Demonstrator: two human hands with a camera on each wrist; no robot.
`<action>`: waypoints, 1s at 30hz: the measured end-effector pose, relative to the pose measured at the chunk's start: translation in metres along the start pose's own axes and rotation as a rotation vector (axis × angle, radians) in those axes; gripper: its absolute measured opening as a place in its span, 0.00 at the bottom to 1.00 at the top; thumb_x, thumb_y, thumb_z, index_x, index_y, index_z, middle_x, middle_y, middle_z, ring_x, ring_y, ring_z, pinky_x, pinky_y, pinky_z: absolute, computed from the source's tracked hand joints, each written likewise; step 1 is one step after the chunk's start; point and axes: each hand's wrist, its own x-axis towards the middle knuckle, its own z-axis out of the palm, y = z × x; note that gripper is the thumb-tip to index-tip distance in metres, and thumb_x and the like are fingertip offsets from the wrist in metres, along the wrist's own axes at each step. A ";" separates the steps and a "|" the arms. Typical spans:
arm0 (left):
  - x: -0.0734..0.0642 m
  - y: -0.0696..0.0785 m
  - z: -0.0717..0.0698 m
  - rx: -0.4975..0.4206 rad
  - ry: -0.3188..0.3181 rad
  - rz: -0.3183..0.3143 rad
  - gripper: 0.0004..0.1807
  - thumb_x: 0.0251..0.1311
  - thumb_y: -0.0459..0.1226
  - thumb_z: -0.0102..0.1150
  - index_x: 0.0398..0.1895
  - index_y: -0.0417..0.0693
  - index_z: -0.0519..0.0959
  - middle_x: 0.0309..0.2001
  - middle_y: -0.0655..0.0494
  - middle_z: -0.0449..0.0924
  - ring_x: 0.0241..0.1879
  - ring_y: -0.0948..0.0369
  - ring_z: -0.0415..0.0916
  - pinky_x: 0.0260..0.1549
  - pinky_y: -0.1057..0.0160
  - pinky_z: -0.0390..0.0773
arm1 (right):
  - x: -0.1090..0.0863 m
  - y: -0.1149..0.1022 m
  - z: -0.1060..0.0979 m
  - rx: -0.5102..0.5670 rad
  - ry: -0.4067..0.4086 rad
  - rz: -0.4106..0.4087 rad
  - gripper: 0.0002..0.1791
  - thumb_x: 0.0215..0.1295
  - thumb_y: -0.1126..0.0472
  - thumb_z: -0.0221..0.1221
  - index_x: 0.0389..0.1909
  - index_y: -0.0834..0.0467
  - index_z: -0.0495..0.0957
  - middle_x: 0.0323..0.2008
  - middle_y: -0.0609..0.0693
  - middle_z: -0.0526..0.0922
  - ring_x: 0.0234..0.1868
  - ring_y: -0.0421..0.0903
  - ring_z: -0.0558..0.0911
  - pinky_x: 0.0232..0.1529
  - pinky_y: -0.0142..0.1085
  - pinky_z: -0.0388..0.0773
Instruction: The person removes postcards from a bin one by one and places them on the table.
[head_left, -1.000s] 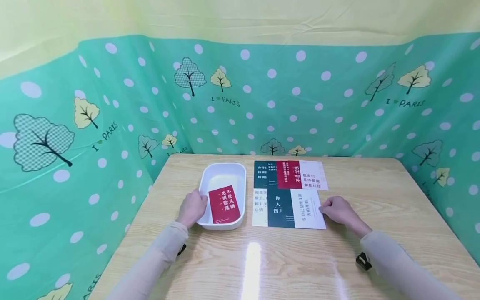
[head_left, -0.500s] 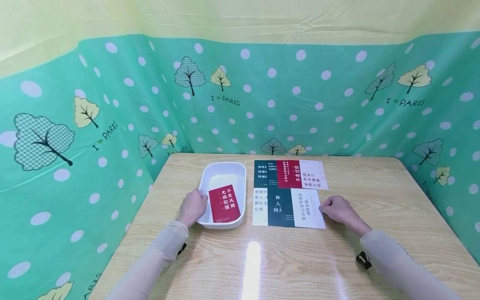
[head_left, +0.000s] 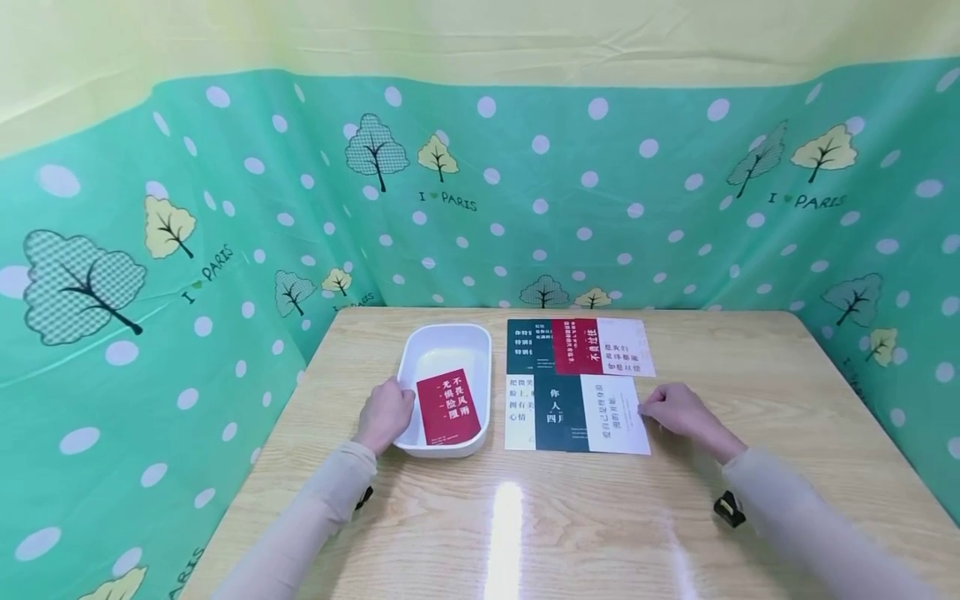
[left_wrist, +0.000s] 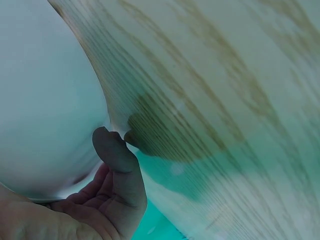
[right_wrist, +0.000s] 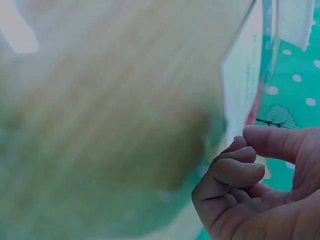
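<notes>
My left hand (head_left: 386,414) grips the left rim of a white plastic tub (head_left: 408,367), with the thumb outside the wall in the left wrist view. Inside the tub lies a red card (head_left: 448,408) with white lettering. To the right, several printed cards lie flat in two overlapping rows. My right hand (head_left: 678,414) pinches the right edge of a white card (head_left: 617,417) at the right end of the near row, thumb against index finger. Beside it lies a dark green card (head_left: 561,414). In the far row are another red card (head_left: 576,347) and another white card (head_left: 626,347).
The wooden table (head_left: 420,533) carries a bright light reflection in front. A green and yellow patterned cloth (head_left: 465,233) stands around its back and sides. A cream card (head_left: 519,412) and a further green card (head_left: 521,347) end the rows at the left.
My right hand and forearm have shifted very slightly to the right, fingertips staying at the white card's edge. The left hand, tub and cards look unmoved; the head view has tilted a little.
</notes>
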 end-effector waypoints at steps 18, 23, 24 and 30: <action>0.001 -0.003 0.003 -0.019 -0.003 -0.018 0.20 0.76 0.37 0.46 0.56 0.26 0.75 0.34 0.44 0.79 0.29 0.53 0.78 0.27 0.58 0.82 | 0.016 -0.079 -0.015 -0.152 -0.003 -0.167 0.08 0.72 0.62 0.60 0.35 0.63 0.76 0.35 0.57 0.79 0.33 0.49 0.75 0.32 0.37 0.73; 0.001 -0.002 0.001 -0.014 -0.010 -0.020 0.21 0.76 0.37 0.47 0.59 0.26 0.74 0.38 0.41 0.81 0.32 0.52 0.80 0.30 0.56 0.85 | 0.021 -0.111 -0.009 -0.179 0.002 -0.203 0.09 0.73 0.62 0.60 0.32 0.62 0.76 0.32 0.56 0.79 0.33 0.49 0.76 0.32 0.36 0.74; 0.001 -0.001 0.000 -0.014 -0.014 -0.021 0.21 0.77 0.37 0.47 0.59 0.25 0.73 0.39 0.40 0.81 0.33 0.52 0.81 0.30 0.56 0.85 | 0.022 -0.118 -0.007 -0.185 0.000 -0.209 0.11 0.73 0.62 0.60 0.30 0.61 0.75 0.30 0.54 0.78 0.31 0.48 0.76 0.31 0.36 0.73; 0.001 0.000 -0.001 0.004 -0.021 -0.019 0.21 0.77 0.37 0.47 0.60 0.25 0.73 0.44 0.36 0.82 0.38 0.49 0.84 0.35 0.54 0.88 | 0.031 -0.161 0.005 -0.240 -0.058 -0.251 0.18 0.73 0.61 0.61 0.22 0.58 0.69 0.17 0.47 0.67 0.19 0.43 0.69 0.24 0.33 0.66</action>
